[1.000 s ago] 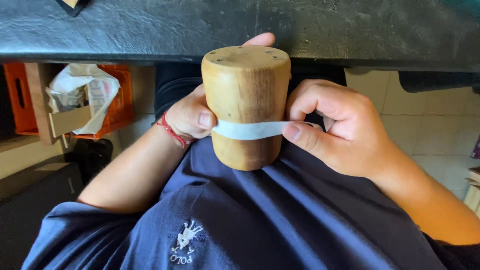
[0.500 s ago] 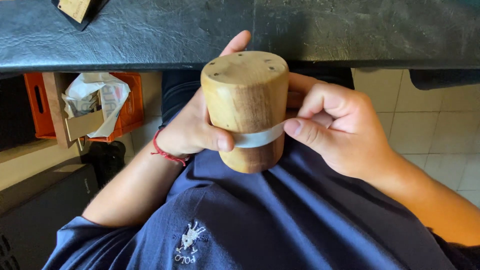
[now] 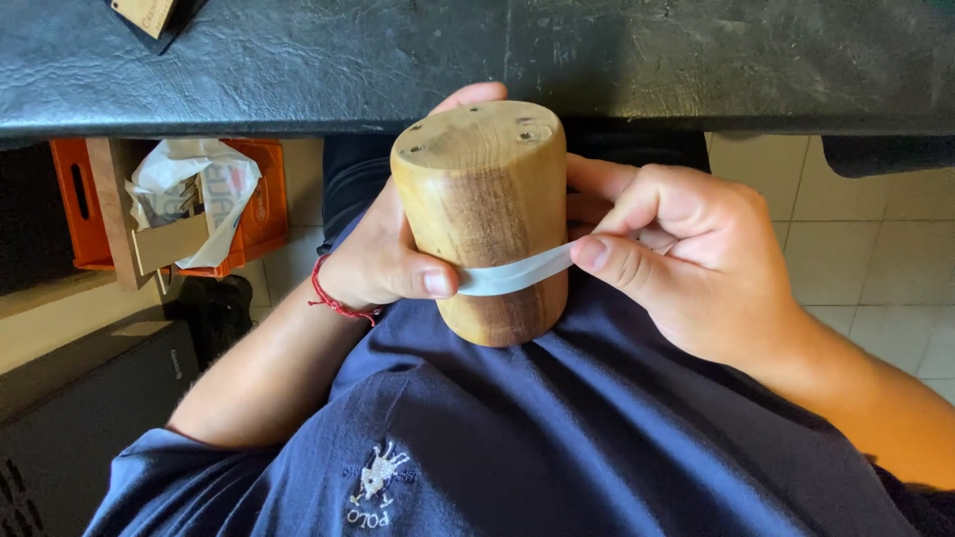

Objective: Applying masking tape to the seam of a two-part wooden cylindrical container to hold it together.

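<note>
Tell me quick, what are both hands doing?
Left hand: closed around the wooden cylinder, thumb pressing the white strip.
Right hand: closed, pinching the white strip's other end.

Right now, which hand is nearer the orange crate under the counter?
Left. The left hand grips the wooden cylinder on the side toward the orange crate; the right hand pinches the white strip on the cylinder's far side.
</note>
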